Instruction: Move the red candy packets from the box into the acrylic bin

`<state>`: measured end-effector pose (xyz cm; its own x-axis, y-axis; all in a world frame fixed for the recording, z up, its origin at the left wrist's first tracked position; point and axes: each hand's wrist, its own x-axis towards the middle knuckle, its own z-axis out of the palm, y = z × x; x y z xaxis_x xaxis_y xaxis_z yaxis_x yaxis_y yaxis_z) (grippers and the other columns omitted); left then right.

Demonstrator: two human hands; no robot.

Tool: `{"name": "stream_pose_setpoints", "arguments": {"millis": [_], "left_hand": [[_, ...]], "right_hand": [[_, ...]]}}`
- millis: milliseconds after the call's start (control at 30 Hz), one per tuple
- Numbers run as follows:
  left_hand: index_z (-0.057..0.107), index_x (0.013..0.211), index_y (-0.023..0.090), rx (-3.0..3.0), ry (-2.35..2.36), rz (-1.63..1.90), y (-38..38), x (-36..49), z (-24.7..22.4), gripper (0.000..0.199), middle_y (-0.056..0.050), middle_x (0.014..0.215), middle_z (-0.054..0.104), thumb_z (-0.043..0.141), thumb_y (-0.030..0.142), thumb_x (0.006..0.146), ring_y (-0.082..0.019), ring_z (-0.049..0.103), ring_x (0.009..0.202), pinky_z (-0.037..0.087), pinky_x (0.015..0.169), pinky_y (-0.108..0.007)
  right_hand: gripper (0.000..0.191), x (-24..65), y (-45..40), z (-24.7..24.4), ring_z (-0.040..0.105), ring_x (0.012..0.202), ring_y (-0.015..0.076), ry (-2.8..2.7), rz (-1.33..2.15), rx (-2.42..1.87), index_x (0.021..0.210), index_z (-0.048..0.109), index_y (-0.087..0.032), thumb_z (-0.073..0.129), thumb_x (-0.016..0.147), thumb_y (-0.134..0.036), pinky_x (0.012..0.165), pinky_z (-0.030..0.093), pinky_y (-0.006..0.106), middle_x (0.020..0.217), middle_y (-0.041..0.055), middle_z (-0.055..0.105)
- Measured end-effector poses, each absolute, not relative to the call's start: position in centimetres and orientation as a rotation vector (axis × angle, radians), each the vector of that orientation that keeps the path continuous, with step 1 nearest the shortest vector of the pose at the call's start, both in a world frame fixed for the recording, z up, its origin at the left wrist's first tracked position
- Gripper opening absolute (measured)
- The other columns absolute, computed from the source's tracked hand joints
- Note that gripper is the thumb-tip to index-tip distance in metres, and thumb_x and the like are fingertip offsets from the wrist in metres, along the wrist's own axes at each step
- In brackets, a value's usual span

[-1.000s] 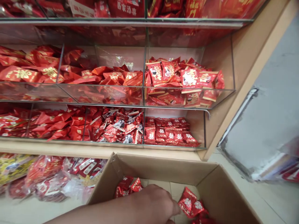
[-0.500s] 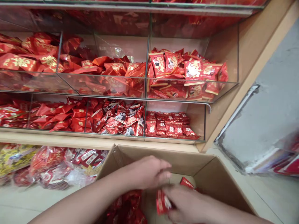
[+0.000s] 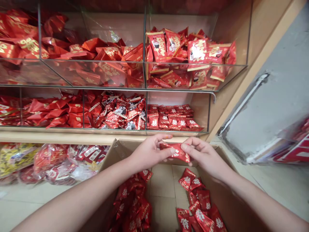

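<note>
One red candy packet (image 3: 177,151) with a white symbol is held between both hands, above the far edge of a cardboard box (image 3: 130,145). My left hand (image 3: 154,149) pinches its left end with the thumb on top. At its right end, the thumb and fingers of my right hand (image 3: 199,151) are closed on it. Inside the box, a heap of red packets (image 3: 134,206) lies at the left and a looser group (image 3: 200,206) at the right, with bare box bottom between them.
Beyond the box, a wooden shelf (image 3: 60,136) carries clear bins of red packets, with a tidy stack (image 3: 171,118) in the lower right bin. Plastic bags of candy (image 3: 51,161) lie at the left. A grey wall (image 3: 277,87) stands right.
Both hands have risen from inside the box to its far edge. The packet in my right hand has come up and my left hand now grips it too. The view has shifted slightly.
</note>
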<state>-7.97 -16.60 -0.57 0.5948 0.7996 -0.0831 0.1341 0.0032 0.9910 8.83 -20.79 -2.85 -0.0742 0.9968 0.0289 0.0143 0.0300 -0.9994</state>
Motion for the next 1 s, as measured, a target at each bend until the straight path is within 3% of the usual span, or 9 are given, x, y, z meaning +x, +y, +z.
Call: {"name": "stream_pose_setpoints", "arguments": {"millis": [100,233,467,667,767,1000], "left_hand": [[0.054,0.094,0.011,1.440,0.822,0.555,-16.5,-7.8,-0.8,0.027,-0.005,0.076,0.065,0.058,0.029,0.074,-0.011,0.062,0.063,0.047,0.056,-0.022],[0.058,0.081,0.011,1.315,0.796,0.556,-16.7,-7.7,-1.0,0.024,-0.004,0.075,0.066,0.063,0.031,0.068,-0.012,0.063,0.062,0.045,0.055,-0.020],[0.063,0.078,0.010,1.441,0.761,0.684,-17.5,-7.7,-1.1,0.025,-0.002,0.064,0.062,0.060,0.034,0.071,-0.007,0.054,0.055,0.042,0.052,-0.018],[0.066,0.074,0.010,1.518,0.745,0.702,-17.4,-7.8,-1.6,0.029,-0.001,0.060,0.058,0.057,0.037,0.073,-0.004,0.045,0.050,0.040,0.050,-0.017],[0.065,0.068,0.009,1.456,0.722,0.689,-17.3,-7.8,-1.5,0.032,-0.002,0.058,0.058,0.056,0.039,0.074,-0.005,0.048,0.049,0.041,0.050,-0.017],[0.064,0.079,0.010,1.274,0.672,0.594,-17.3,-7.3,-1.7,0.038,-0.007,0.068,0.065,0.045,0.043,0.080,-0.010,0.060,0.054,0.040,0.046,-0.015]], "right_hand": [[0.027,9.0,-20.8,-2.9,0.040,0.044,0.0048,-1.313,1.197,-1.152,0.066,0.049,-0.016,0.059,0.072,-0.041,0.042,0.035,0.017,0.051,-0.0065,0.045],[0.026,9.2,-21.2,-3.3,0.038,0.044,0.0048,-1.342,1.105,-1.141,0.064,0.049,-0.016,0.057,0.075,-0.038,0.042,0.032,0.017,0.050,-0.0063,0.045],[0.021,8.8,-21.8,-3.3,0.047,0.054,0.0088,-1.391,1.142,-1.132,0.084,0.054,-0.019,0.058,0.074,-0.037,0.046,0.042,0.020,0.066,-0.0018,0.052],[0.019,8.6,-21.9,-3.0,0.048,0.060,0.0101,-1.476,1.056,-1.157,0.073,0.057,-0.017,0.057,0.075,-0.036,0.052,0.041,0.021,0.066,0.0003,0.055],[0.019,8.7,-22.0,-3.1,0.050,0.063,0.0107,-1.454,1.048,-1.119,0.070,0.057,-0.017,0.058,0.075,-0.035,0.055,0.040,0.021,0.067,0.0011,0.057],[0.022,9.2,-21.1,-4.1,0.041,0.049,0.0062,-1.237,1.148,-1.086,0.068,0.056,-0.017,0.055,0.077,-0.037,0.041,0.036,0.015,0.055,-0.0035,0.049]]}}
